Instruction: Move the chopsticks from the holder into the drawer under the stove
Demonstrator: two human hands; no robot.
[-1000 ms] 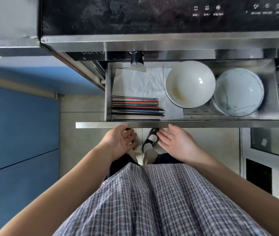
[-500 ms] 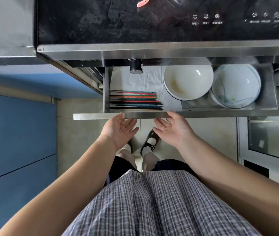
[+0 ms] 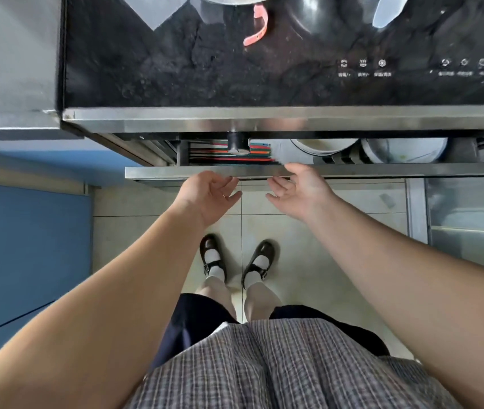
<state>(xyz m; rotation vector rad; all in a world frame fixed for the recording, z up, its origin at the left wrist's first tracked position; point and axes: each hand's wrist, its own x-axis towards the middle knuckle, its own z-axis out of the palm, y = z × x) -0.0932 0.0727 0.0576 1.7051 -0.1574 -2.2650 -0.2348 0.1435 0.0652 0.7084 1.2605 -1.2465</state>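
Note:
The steel drawer (image 3: 158, 173) under the black stove (image 3: 205, 72) stands only a narrow gap out. In that gap lie the coloured chopsticks (image 3: 259, 152), side by side at the drawer's left end, partly hidden by a black knob (image 3: 237, 142). My left hand (image 3: 208, 196) and my right hand (image 3: 299, 190) rest with fingers apart against the drawer's front panel, near its middle, holding nothing. The chopstick holder is out of sight.
A white bowl (image 3: 323, 145) and a pale plate (image 3: 405, 149) show partly in the drawer's right side. A blue cabinet (image 3: 22, 246) stands at the left, a glass-fronted appliance (image 3: 470, 219) at the right. My shoes (image 3: 234, 261) stand on the tiled floor.
The drawer has slid inward from wide open to nearly closed, both hands moving forward against its front. The bowl, plate and chopsticks are now mostly covered by the stove's edge.

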